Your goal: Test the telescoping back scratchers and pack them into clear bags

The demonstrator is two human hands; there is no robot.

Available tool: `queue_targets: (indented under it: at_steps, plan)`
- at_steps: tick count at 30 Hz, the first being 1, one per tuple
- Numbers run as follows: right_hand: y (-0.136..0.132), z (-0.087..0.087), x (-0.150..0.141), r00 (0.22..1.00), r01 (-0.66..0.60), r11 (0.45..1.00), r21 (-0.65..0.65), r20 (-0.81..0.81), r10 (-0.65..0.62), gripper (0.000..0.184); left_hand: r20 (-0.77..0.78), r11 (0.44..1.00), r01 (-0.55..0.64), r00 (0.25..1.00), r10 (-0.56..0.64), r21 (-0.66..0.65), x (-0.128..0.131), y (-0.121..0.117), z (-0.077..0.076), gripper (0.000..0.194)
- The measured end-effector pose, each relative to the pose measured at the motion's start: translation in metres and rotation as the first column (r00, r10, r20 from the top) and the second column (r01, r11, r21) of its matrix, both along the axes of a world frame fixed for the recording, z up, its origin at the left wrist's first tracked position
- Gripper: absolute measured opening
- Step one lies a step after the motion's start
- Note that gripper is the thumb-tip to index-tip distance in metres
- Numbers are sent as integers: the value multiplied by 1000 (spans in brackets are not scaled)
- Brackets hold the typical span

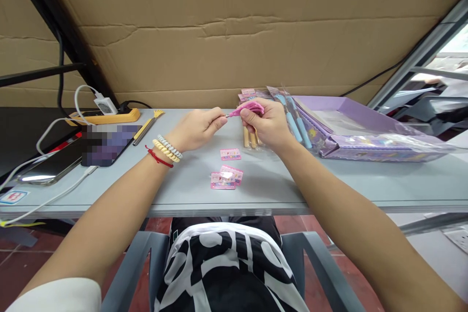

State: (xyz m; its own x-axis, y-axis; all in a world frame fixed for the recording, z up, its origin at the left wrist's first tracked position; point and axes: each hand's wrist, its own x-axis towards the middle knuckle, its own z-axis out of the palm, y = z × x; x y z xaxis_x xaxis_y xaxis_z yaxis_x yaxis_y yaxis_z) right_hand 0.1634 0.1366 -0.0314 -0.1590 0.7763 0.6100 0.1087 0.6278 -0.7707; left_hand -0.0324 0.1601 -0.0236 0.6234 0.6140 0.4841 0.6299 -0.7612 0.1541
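Observation:
Above the middle of the table, my left hand (pixel 200 126) pinches the thin metal end of a pink-headed stick (pixel 252 106). My right hand (pixel 268 123) is closed around the pink head, so the two hands hold it level between them. Much of the stick is hidden in my fingers, and its exact kind is unclear. Below it lie several small pink printed cards (pixel 230 154), two of them overlapping (pixel 224 180). Just behind my right hand are clear-bagged items with orange handles (pixel 249 138) and blue handles (pixel 298 126).
An open purple box (pixel 338 107) with plastic film stands at the right. At the left are phones (pixel 109 145), white cables, a yellow power strip (pixel 109 117) with a charger, and a yellow-headed metal stick (pixel 148 126). Cardboard (pixel 256 58) walls the back.

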Motion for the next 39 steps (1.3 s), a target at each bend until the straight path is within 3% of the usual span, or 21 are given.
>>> queue_targets:
  at_steps: [3,6,8,12,15,19,21,27,32,35,39]
  plan:
    - [2,7,11,997,67,997,34,-47,-66,32,-14,1000,-22,1000,22,-10,-11,7,3,37]
    - [6,21,35,947,212,975,72,-261,-187,33,-37,983,-182,982,183,38,-33,19,7,38]
    - [10,31,54,849,335,941,57,-452,-275,35,-8,937,-329,943,332,116,-51,29,10,37]
    - [13,47,79,611,459,884,-87,-692,-385,37,6,884,-436,897,441,171,-77,48,11,36]
    - [10,55,87,454,485,854,-188,-780,-429,40,26,861,-481,875,484,167,-89,55,11,35]
    - [0,63,106,189,551,770,-321,-851,-490,48,20,815,-565,823,568,129,-111,58,10,33]
    - [-5,65,118,123,540,762,-358,-862,-493,51,14,816,-569,821,571,100,-119,57,9,31]
    - [-11,62,135,47,562,741,-367,-881,-471,57,48,834,-547,837,545,67,-114,59,5,34]
    - [-10,60,140,59,585,717,-379,-862,-504,60,127,830,-555,828,546,51,-106,64,2,26]
    - [-7,59,140,139,593,718,-366,-831,-539,63,161,848,-529,834,527,-38,-111,62,1,22]
    - [4,56,125,281,573,724,-383,-738,-614,58,154,824,-560,809,567,-90,-108,56,1,31]
